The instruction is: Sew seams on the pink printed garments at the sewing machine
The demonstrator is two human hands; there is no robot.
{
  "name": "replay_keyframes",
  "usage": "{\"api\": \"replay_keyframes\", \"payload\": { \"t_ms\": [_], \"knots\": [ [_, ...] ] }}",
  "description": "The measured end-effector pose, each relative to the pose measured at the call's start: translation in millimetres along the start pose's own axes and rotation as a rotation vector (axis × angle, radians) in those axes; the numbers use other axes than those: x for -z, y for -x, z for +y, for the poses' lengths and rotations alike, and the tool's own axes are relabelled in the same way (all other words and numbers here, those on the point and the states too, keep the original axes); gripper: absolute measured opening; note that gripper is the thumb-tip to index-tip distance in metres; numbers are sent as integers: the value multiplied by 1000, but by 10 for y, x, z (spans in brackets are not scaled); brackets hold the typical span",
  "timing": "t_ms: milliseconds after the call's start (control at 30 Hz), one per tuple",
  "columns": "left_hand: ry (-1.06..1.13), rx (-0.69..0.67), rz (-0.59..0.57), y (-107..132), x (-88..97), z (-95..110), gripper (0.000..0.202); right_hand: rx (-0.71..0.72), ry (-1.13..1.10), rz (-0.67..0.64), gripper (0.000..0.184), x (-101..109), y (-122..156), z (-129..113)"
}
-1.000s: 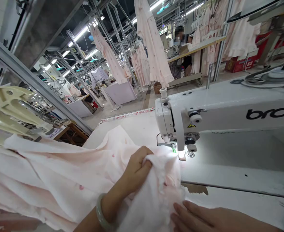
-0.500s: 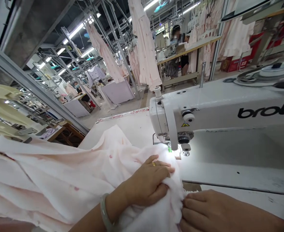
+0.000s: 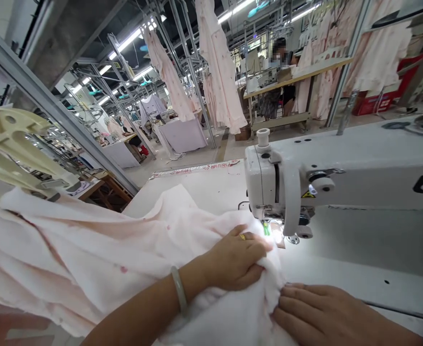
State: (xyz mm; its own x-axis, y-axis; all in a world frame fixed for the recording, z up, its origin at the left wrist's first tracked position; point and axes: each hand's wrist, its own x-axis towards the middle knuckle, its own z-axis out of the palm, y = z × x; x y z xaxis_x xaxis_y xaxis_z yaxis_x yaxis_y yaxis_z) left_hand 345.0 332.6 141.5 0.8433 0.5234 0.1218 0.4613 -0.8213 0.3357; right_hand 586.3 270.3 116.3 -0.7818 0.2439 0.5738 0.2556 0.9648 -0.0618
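A pale pink garment [image 3: 146,240] with small darker pink motifs spreads over the machine bed and runs up under the lit presser foot of the white sewing machine [image 3: 269,182]. My left hand [image 3: 238,259], wearing a ring and a bangle, presses on the cloth just short of the foot, its fingers curled and a fold bunched beside the thumb. Lower right, my right hand [image 3: 322,312] is closed at the garment's ruffled edge; its fingers lie close together and the thumb is hidden.
A cream plastic clamp-like stand [image 3: 17,149] rises at the left, with garment cloth beneath it. A slanted metal rail [image 3: 63,115] crosses behind. Pink garments [image 3: 220,72] hang beyond the table. Farther back, a person [image 3: 281,62] sits at another machine.
My view has shifted, so the machine appears farther right. My left hand stays on the cloth near the foot. My right hand's fingers look straighter along the garment's edge.
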Motion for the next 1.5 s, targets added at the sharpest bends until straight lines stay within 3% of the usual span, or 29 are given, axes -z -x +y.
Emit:
{"api": "replay_keyframes", "payload": {
  "t_ms": [100,167,267,333,400,500,567,633,733,867,967,1067,1167,1233,1367,1500],
  "knots": [
    [-16,12,-25,-104,90,-119,42,8,70,36,46,77,-81,122],
    [10,39,-69,-112,199,-90,38,14,110,46,49,108,-115,153],
    [61,125,-93,-5,374,146,38,49,145,53,52,100,-114,107],
    [67,167,-45,120,414,375,50,87,173,72,50,67,-85,45],
    [32,193,5,246,336,585,64,98,181,90,49,43,-57,-8],
    [-115,273,124,359,42,744,67,72,140,105,51,83,-66,-39],
    [-208,334,216,346,-146,724,62,64,109,119,51,152,-104,-31],
    [-272,360,275,257,-222,621,46,58,86,121,51,218,-143,-17],
    [-315,363,349,41,-103,395,19,36,24,36,45,277,-170,1],
    [-83,402,455,-208,164,168,12,5,-187,-109,32,334,-166,46],
    [164,480,360,-266,219,123,13,-87,-254,-104,22,341,-142,148],
    [283,515,267,-239,191,142,19,-302,-122,-10,20,238,-73,316],
    [304,546,276,-212,184,177,26,-509,-75,-12,21,79,11,465],
    [312,574,276,-214,206,201,33,-575,-122,-64,28,5,37,507],
    [340,648,220,-221,267,228,48,-553,-160,-126,31,27,11,498],
    [333,616,153,-188,275,213,39,-394,-12,-170,24,206,18,566]
  ]
}}
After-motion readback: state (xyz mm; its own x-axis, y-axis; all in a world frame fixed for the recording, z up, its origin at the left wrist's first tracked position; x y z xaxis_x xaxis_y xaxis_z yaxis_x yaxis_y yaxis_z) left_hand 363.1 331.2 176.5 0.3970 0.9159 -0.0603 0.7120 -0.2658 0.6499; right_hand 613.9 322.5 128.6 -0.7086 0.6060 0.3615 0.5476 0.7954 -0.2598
